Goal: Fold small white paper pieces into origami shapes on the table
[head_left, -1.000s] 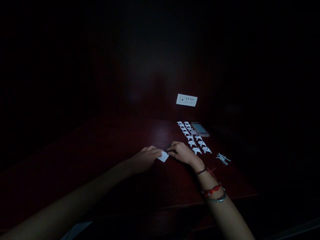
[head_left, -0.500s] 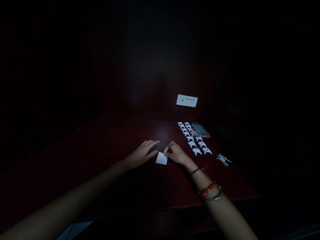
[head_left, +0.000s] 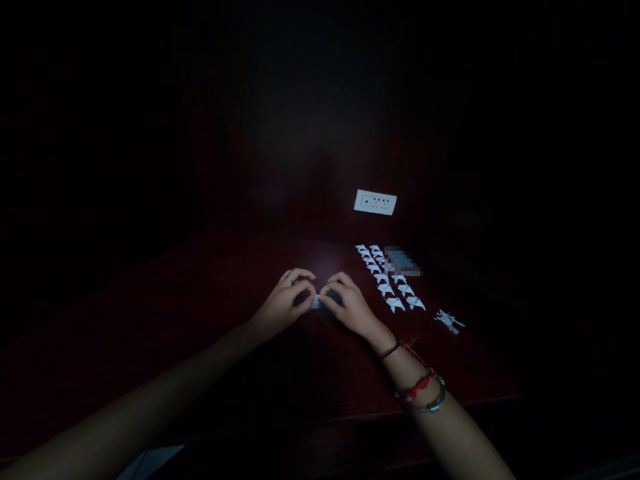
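A small piece of white paper [head_left: 317, 302] is pinched between my two hands, just above or on the dark red table [head_left: 280, 393]. My left hand [head_left: 287, 300] grips its left side between thumb and fingers, and a ring shows on one finger. On the other side, my right hand [head_left: 347, 303] has its thumb and fingertips closed on the paper. Most of the sheet is covered by fingertips, and only a narrow strip shows. To the right lie two slanting rows of folded white paper pieces [head_left: 385, 288].
A heap of thin white paper strips [head_left: 449, 321] lies right of the rows. A blurred bluish flat object [head_left: 403, 261] sits behind them. A white socket panel [head_left: 375, 202] is on the back wall. Something pale [head_left: 153, 461] shows below the table's front edge.
The paper showed as a flat square; now only a narrow strip is visible, slightly farther from me. My left hand has closed on it, and both hands have come together.
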Demonstrator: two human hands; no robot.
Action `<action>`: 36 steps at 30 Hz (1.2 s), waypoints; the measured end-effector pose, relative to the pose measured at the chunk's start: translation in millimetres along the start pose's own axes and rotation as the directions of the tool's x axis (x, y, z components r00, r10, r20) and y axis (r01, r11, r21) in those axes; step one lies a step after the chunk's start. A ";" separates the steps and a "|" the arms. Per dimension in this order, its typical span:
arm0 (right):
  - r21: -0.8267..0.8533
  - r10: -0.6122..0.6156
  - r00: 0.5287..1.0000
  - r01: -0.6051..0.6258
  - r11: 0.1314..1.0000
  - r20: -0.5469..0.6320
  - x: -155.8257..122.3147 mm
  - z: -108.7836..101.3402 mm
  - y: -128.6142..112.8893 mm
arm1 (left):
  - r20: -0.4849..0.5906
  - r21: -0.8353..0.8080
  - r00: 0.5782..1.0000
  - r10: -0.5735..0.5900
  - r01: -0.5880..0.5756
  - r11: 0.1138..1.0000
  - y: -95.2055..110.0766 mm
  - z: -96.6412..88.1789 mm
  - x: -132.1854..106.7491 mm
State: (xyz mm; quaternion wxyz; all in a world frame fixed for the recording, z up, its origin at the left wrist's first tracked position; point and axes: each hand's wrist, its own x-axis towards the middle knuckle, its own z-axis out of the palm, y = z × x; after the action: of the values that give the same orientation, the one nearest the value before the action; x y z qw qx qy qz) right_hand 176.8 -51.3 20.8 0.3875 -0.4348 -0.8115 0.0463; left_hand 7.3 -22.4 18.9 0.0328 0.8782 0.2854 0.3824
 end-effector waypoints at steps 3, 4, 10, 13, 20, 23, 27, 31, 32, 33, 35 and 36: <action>0.005 -0.008 1.000 0.008 1.000 -0.008 0.3 -0.6 -4.2 | 0.009 -0.003 1.000 -0.001 0.001 1.000 2.2 -0.6 -0.4; 0.008 -0.007 1.000 0.007 1.000 -0.009 0.3 -0.8 -5.0 | 0.014 -0.004 1.000 -0.001 0.001 1.000 2.6 -0.6 -0.5; 0.032 -0.010 1.000 0.011 0.999 -0.009 -1.1 -0.7 -6.0 | 0.047 -0.011 0.999 0.021 -0.020 1.000 5.8 -2.1 1.2; 0.055 -0.038 0.999 0.038 0.998 0.003 -1.6 -0.7 -7.0 | 0.062 -0.021 0.998 0.030 -0.029 0.999 9.4 -7.0 2.0; 0.123 -0.104 0.993 0.098 0.988 0.046 1.5 -4.9 -8.5 | 0.117 -0.061 0.991 0.060 -0.053 0.997 14.4 -12.4 1.3; 0.127 -0.102 0.993 0.095 0.987 0.051 2.6 -6.0 -7.9 | 0.072 -0.065 0.996 0.053 -0.048 0.997 11.4 -7.5 -0.7; 0.110 -0.093 0.993 0.085 0.990 0.072 2.5 -5.7 -5.2 | 0.041 -0.078 0.999 0.034 -0.031 0.996 7.7 -5.9 -2.9; 0.099 -0.065 0.997 0.060 0.993 0.050 0.1 -8.6 4.1 | -0.019 -0.072 1.000 -0.021 0.019 0.997 -2.2 -16.5 -3.5; 0.092 -0.051 0.998 0.048 0.995 0.032 -0.7 -10.0 7.5 | -0.053 -0.072 0.997 -0.047 0.043 0.996 -6.7 -19.4 -3.8; 0.090 -0.038 0.999 0.036 0.995 0.026 -1.4 -11.4 10.9 | -0.084 -0.071 0.993 -0.077 0.071 0.995 -11.8 -21.8 -4.3; 0.095 -0.005 1.000 0.008 0.995 -0.030 -2.3 -13.8 16.4 | -0.127 -0.073 0.986 -0.112 0.103 0.992 -21.2 -23.5 -5.6; 0.097 0.009 0.998 -0.003 0.995 -0.065 -2.3 -14.6 17.8 | -0.111 -0.075 0.987 -0.115 0.107 0.991 -24.4 -22.8 -6.2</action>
State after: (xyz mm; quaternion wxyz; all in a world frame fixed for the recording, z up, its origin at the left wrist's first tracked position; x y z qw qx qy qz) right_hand 199.2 -45.8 22.3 0.4345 -0.4193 -0.7938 0.0725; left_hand -23.5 -8.9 24.2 0.0679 0.8356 0.3220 0.4398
